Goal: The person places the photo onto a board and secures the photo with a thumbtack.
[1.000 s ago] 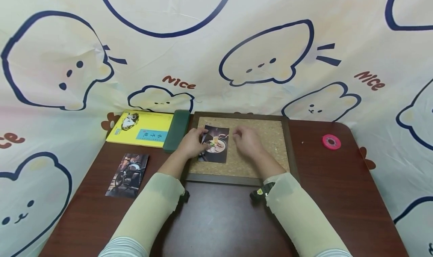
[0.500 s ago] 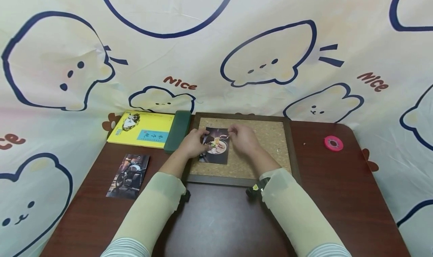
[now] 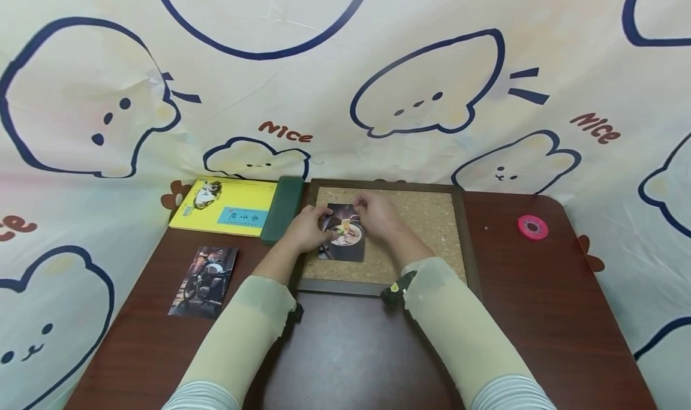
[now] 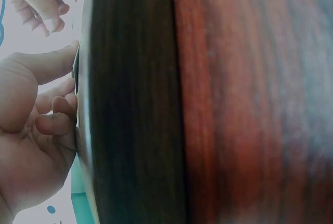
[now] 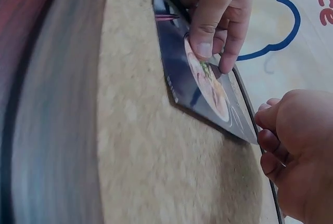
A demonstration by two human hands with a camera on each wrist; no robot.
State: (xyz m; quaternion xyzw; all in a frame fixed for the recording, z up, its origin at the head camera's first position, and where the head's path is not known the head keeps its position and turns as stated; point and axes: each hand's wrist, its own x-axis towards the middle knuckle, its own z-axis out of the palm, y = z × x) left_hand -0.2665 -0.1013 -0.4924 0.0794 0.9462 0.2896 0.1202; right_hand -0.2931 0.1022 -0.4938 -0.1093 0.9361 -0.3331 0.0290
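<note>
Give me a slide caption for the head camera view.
Both hands, left hand and right hand, press a food photo onto a framed cork board.

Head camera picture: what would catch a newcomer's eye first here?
Probably the two hands meeting over a food photo on the cork board at the table's middle: the left hand presses it down, the right hand is at its top edge. Behind hangs a cartoon-bear curtain; a motorcycle photo lies at left.

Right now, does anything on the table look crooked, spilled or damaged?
Nothing stands out. The food photo lies flat on the cork board, roughly square to its frame, under the left hand and right hand. The motorcycle photo lies slightly slanted on the table.
</note>
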